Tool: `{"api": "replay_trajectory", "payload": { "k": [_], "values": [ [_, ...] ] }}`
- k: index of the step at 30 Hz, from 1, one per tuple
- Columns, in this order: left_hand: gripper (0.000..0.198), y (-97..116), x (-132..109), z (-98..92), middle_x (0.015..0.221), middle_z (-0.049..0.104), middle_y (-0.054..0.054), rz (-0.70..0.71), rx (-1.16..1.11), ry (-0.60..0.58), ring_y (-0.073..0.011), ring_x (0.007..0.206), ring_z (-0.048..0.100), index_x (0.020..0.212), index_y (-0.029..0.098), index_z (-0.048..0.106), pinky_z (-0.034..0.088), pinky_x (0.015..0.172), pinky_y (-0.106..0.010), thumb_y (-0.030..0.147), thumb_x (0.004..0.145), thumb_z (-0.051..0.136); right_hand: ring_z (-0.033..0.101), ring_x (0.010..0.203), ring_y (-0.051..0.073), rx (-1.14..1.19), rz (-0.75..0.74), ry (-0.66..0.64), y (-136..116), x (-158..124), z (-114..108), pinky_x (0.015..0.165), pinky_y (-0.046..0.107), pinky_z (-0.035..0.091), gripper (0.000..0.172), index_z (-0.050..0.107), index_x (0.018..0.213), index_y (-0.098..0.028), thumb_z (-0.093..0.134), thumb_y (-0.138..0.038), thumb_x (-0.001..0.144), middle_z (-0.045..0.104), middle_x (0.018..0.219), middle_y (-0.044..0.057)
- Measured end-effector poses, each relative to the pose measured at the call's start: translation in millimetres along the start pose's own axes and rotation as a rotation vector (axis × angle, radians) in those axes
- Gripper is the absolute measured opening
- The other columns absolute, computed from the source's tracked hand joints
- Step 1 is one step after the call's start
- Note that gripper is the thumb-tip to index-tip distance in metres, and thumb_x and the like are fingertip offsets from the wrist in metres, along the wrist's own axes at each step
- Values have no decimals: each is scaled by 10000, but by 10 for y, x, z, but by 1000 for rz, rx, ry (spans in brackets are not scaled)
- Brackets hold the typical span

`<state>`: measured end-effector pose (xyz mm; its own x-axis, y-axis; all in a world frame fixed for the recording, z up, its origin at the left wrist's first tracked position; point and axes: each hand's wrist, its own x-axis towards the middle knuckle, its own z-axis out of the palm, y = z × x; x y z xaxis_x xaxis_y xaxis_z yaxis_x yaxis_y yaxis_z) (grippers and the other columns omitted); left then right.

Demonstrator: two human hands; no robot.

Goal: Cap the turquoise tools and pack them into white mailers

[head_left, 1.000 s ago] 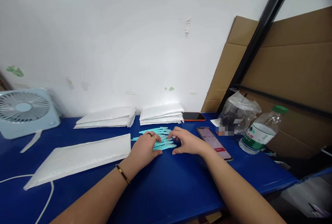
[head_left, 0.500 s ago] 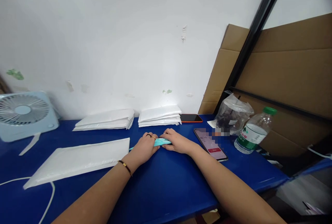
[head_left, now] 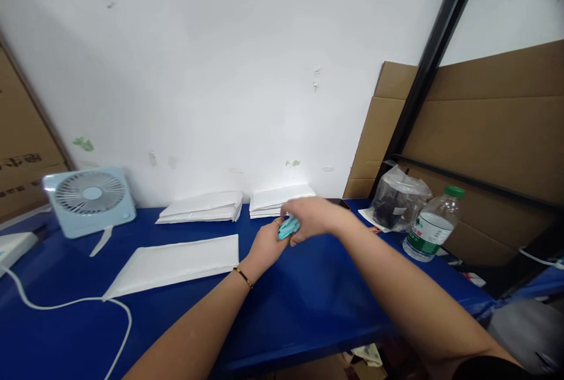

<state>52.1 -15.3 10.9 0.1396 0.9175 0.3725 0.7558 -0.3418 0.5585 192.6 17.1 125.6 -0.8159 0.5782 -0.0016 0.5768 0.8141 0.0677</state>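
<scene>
A small turquoise item (head_left: pixel 289 227) is between my two hands above the blue table (head_left: pixel 308 309). My left hand (head_left: pixel 267 244) has its fingers closed round the item from the left and below. From the right, my right hand (head_left: pixel 308 218) curls over the same item, thumb low and fingers at its top. What the item is cannot be made out. Left of my hands lies a white padded envelope (head_left: pixel 176 264). Behind them, against the wall, are two piles of white envelopes, one at the left (head_left: pixel 200 207) and one at the right (head_left: pixel 277 198), partly behind my right hand.
A light blue fan (head_left: pixel 92 193) stands at the left, with a white cable (head_left: pixel 66 302) near it. On the right are a bagged cup (head_left: pixel 396 198) and a green-capped bottle (head_left: pixel 430 227). Cardboard (head_left: pixel 489 133) stands behind a black post.
The turquoise item is lifted and turned, now bunched between my hands. My right hand has come over it, and its arm now hides the phone with the lit screen. The view has shifted left.
</scene>
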Motion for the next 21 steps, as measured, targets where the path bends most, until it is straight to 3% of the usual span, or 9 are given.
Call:
{"api": "replay_trajectory", "payload": {
  "k": [2,4,7,11,13,15,17,18,21],
  "values": [
    [265,86,-6,-18,836,652,-34,-6,-238,106,-170,749,605,925,171,554,455,657,-268,404,834,466,569,886,219,148,-36,143,-69,-29,-299,675,268,407,551,516,1173,-243,631,-496,697,606,1015,46],
    [292,144,-22,-9,783,651,-31,-42,-359,155,-168,705,603,899,163,565,462,628,-273,431,825,478,556,900,208,246,-55,242,-170,-12,-380,708,271,400,502,541,1157,-237,526,-562,774,601,1015,52],
    [206,147,-65,39,712,646,-29,-97,-406,127,-174,676,610,830,155,574,472,612,-278,354,781,545,553,867,198,290,-81,253,-354,92,-154,724,282,392,451,626,1011,-197,384,-549,866,605,970,73],
    [130,49,-122,88,651,642,-26,-83,-395,-13,-167,635,618,758,149,585,480,601,-268,274,761,548,558,819,189,336,-74,225,-445,179,180,728,292,393,441,644,859,-146,313,-428,930,620,877,90],
    [181,6,-137,62,748,665,-37,-16,-301,-14,-174,689,626,870,151,596,478,621,-272,293,781,527,558,845,192,433,-49,227,-381,128,200,752,300,400,415,636,866,-148,343,-436,920,623,896,87],
    [217,-8,-144,-10,836,664,-57,81,-46,10,-197,760,621,945,153,587,465,662,-296,286,789,514,555,902,194,641,17,209,-273,15,182,768,301,419,387,614,949,-164,418,-490,877,617,972,79],
    [167,18,-154,-109,831,648,-79,221,284,20,-216,794,602,905,148,588,438,700,-327,235,805,487,563,920,189,934,127,94,-172,-130,221,735,290,451,414,567,1035,-175,513,-519,812,606,1021,79],
    [145,47,-162,-155,813,638,-86,310,428,17,-218,794,590,875,147,584,421,710,-338,211,820,466,579,892,183,1090,167,-30,-141,-206,280,700,283,465,438,542,1057,-171,559,-510,780,609,1011,82],
    [192,172,-212,-240,751,608,-75,591,646,31,-189,750,553,809,163,556,377,685,-331,172,875,376,612,699,144,1465,128,-562,-163,-400,585,593,257,469,467,513,1050,-152,643,-444,710,629,886,74]
  ]
}}
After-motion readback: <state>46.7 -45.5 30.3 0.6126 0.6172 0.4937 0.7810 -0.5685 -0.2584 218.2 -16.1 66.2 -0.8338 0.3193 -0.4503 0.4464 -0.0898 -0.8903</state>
